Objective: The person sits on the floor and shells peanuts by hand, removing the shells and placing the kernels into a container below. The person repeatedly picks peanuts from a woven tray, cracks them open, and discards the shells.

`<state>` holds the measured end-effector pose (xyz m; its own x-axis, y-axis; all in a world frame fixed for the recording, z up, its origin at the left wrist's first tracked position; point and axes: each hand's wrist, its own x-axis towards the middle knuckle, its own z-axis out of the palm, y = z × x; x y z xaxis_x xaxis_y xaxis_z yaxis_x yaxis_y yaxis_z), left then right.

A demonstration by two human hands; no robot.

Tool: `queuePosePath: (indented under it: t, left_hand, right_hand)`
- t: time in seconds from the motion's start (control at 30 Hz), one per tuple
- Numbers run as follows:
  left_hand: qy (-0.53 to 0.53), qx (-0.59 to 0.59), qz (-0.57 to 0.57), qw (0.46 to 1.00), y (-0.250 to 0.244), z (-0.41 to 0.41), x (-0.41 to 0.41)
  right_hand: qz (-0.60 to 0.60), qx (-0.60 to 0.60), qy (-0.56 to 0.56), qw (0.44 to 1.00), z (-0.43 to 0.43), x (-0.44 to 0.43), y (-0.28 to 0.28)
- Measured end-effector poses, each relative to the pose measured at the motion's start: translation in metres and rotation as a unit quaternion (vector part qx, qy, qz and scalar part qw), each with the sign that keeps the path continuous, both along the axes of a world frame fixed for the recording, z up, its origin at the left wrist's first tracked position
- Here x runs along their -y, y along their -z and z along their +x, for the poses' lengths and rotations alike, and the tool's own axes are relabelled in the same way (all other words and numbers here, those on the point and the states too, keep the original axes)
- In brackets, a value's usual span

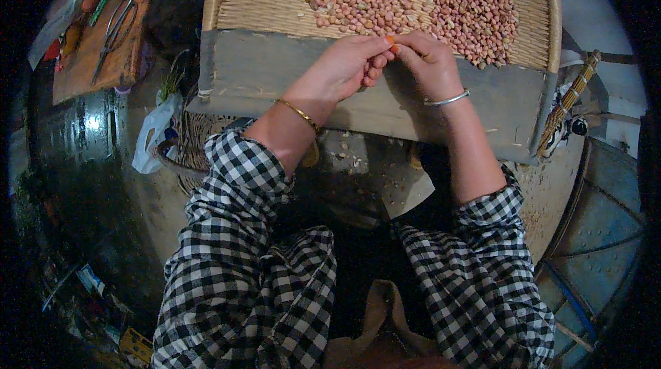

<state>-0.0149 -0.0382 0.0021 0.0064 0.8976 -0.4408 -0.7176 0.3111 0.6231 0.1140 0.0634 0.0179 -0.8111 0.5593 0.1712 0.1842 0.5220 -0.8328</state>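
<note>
My left hand [353,62] and my right hand [434,67] meet over the near edge of a woven tray [263,0]. Thumbs and forefingers are pinched together, the tips touching or nearly so. Orange shows at the thumb tips; whether a small thing sits between the fingers cannot be made out. The left hand's other fingers are curled. Shelled pink peanuts lie just beyond the hands, a looser spread [356,0] on the left and a denser heap [477,12] on the right. A grey cloth band [258,69] covers the tray's near side, beneath my wrists.
At upper left, scissors [107,43] lie on a wooden table [77,77]. A white plastic bag [147,142] hangs by a wicker basket [188,160] below the tray's left corner. To the right lean a straw whisk broom [570,95] and, lower, blue metal panels [594,224].
</note>
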Motion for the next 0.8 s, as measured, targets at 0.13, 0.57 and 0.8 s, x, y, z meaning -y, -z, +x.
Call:
queuePosePath:
  t: [0.13,0.57,0.8]
  left_hand:
    - [-0.009,0.0,-0.004,1.0,-0.002,0.003,-0.002]
    - [-0.02,-0.037,0.016,0.999,0.005,0.007,-0.007]
    - [-0.037,0.024,-0.003,0.999,0.002,0.016,-0.006]
  right_hand:
    - [-0.042,0.006,0.008,0.999,0.003,-0.004,0.005]
    - [-0.012,0.024,0.038,0.999,0.004,0.001,0.001]
    - [0.082,0.054,0.041,0.994,-0.001,0.009,-0.007]
